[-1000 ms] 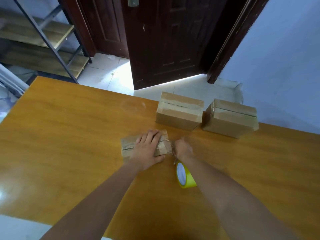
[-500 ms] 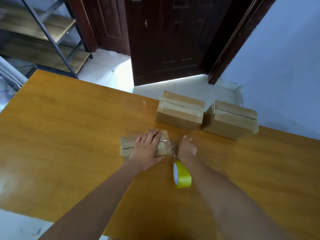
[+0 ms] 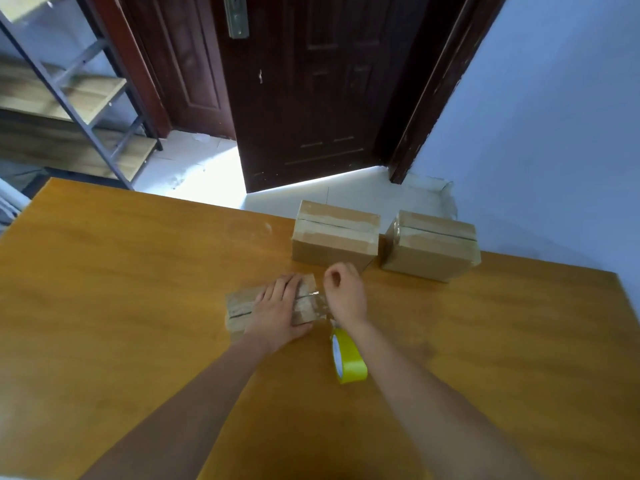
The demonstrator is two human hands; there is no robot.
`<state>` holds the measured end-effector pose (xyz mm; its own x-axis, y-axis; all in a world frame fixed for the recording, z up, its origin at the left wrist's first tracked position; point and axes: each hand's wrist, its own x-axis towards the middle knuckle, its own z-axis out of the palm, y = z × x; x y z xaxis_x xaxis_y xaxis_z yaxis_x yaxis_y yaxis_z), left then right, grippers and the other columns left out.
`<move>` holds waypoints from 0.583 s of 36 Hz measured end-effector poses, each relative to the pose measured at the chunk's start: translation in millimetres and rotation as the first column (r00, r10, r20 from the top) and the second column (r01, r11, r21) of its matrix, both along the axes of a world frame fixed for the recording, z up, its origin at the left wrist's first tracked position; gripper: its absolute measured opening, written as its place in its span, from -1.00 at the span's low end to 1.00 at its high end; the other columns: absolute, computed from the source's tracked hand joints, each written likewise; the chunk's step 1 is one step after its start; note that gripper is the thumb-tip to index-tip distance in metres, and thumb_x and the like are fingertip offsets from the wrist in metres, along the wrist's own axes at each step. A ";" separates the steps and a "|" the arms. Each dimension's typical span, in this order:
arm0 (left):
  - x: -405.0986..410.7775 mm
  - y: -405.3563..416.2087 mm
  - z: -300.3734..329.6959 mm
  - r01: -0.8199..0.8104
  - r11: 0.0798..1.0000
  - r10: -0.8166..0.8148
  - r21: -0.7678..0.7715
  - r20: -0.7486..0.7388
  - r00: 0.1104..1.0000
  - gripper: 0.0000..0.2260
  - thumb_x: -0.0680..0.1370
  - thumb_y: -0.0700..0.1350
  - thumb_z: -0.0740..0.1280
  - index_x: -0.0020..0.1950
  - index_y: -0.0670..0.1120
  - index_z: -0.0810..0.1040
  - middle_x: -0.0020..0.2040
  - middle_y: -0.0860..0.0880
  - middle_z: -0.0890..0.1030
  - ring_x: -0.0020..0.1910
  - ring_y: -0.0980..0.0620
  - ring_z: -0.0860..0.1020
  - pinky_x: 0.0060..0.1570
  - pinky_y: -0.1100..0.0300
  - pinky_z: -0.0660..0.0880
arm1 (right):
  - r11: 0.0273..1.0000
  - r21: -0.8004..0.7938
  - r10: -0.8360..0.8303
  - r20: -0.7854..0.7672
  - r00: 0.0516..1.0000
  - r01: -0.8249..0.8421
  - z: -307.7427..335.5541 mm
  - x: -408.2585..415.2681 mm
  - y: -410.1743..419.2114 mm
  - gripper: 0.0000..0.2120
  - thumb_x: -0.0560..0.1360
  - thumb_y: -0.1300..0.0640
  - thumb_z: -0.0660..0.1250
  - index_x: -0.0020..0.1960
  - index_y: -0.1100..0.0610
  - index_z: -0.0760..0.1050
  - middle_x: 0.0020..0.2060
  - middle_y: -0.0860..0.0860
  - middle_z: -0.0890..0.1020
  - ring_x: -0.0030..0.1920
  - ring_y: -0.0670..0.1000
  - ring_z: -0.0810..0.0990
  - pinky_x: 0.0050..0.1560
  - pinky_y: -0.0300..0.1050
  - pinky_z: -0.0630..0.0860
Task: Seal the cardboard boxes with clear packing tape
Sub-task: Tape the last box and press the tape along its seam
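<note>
— Where is the box being sealed?
— A small flat cardboard box (image 3: pixel 268 306) lies mid-surface (image 3: pixel 121 289), half hidden under the flat left hand (image 3: pixel 278 311).
— And the right hand (image 3: pixel 344 294)?
— Its grip curls beside the box's glossy tape end; whether it pinches tape is unclear. A yellow-cored tape roll (image 3: pixel 348 358) stands just behind.

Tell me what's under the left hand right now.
The left hand lies flat on the small cardboard box, over its taped seam. The seam's middle stretch is covered; whether tape runs unbroken there cannot be seen.
</note>
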<state>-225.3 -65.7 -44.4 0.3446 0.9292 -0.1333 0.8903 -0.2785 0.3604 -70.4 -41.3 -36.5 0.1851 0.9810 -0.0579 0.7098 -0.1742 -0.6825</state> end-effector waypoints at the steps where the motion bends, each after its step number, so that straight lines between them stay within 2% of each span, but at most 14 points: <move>1: 0.2 0.0 -0.1 -0.005 1.000 0.005 -0.006 0.001 1.000 -0.16 0.45 0.25 0.33 0.54 -0.06 -0.01 0.48 -0.02 0.15 0.45 -0.03 0.17 0.39 0.11 0.09 | 0.998 0.024 0.050 -0.011 0.999 -0.050 2.2 -6.0 -4.8 -0.91 0.54 0.17 0.22 -0.07 0.11 0.50 -0.08 -0.02 0.50 -0.08 -0.03 0.48 -0.07 -0.14 0.41; 5: 1.4 0.3 -2.8 -0.021 0.999 0.021 -0.027 0.010 1.000 -0.15 0.45 0.25 0.34 0.54 -0.07 -0.01 0.49 -0.01 0.14 0.45 -0.02 0.18 0.37 0.12 0.14 | 0.984 -0.001 0.179 0.077 0.981 -0.180 -4.8 -19.0 -19.9 -0.87 0.53 0.17 0.22 -0.06 0.11 0.55 -0.10 0.01 0.53 0.00 0.04 0.49 0.02 -0.02 0.43; 7: 1.5 -0.6 -5.3 -0.019 0.999 0.020 -0.035 0.006 1.000 -0.15 0.44 0.26 0.34 0.54 -0.07 0.00 0.49 -0.02 0.15 0.45 -0.03 0.19 0.37 0.10 0.16 | 0.985 -0.036 0.172 0.022 0.985 -0.171 -5.4 -20.3 -22.9 -0.88 0.53 0.23 0.23 -0.03 0.16 0.55 -0.07 0.06 0.55 0.03 0.07 0.48 0.05 -0.09 0.40; 11: 1.5 -3.4 -8.2 -0.014 1.000 0.014 -0.010 -0.015 1.000 -0.15 0.44 0.28 0.33 0.54 -0.06 0.00 0.47 -0.02 0.17 0.42 -0.05 0.23 0.35 0.08 0.20 | 0.987 -0.130 0.073 -0.127 0.989 -0.090 -1.1 -21.9 -24.6 -0.88 0.54 0.30 0.22 -0.03 0.20 0.52 -0.05 0.08 0.57 0.00 0.06 0.53 -0.05 -0.23 0.37; 15: 1.4 -5.0 -9.0 -0.005 1.000 0.005 0.009 -0.020 1.000 -0.16 0.45 0.28 0.32 0.54 -0.06 -0.01 0.47 -0.02 0.17 0.43 -0.05 0.22 0.37 0.08 0.18 | 0.976 -0.212 0.004 -0.187 0.982 -0.044 0.5 -24.5 -23.5 -0.85 0.55 0.30 0.20 0.02 0.21 0.54 -0.03 0.11 0.63 0.01 0.08 0.57 -0.03 -0.20 0.41; 18: 1.3 -4.7 -10.1 -0.008 1.000 0.008 0.000 -0.016 1.000 -0.15 0.45 0.27 0.31 0.55 -0.05 -0.05 0.48 -0.02 0.14 0.45 -0.04 0.19 0.38 0.09 0.17 | 0.961 -0.267 0.037 -0.149 0.988 -0.077 1.2 -23.1 -23.1 -0.78 0.56 0.30 0.16 0.08 0.21 0.56 0.03 0.12 0.64 0.05 0.10 0.57 -0.01 -0.17 0.42; 21: 1.3 -3.6 -10.1 -0.015 1.000 0.015 -0.006 -0.010 1.000 -0.15 0.46 0.26 0.30 0.55 -0.04 -0.09 0.49 -0.01 0.11 0.46 -0.03 0.16 0.40 0.10 0.15 | 0.949 -0.297 0.049 -0.192 0.980 -0.105 2.2 -22.5 -22.5 -0.73 0.56 0.33 0.11 0.12 0.20 0.53 0.08 0.12 0.61 0.09 0.10 0.55 0.07 -0.11 0.45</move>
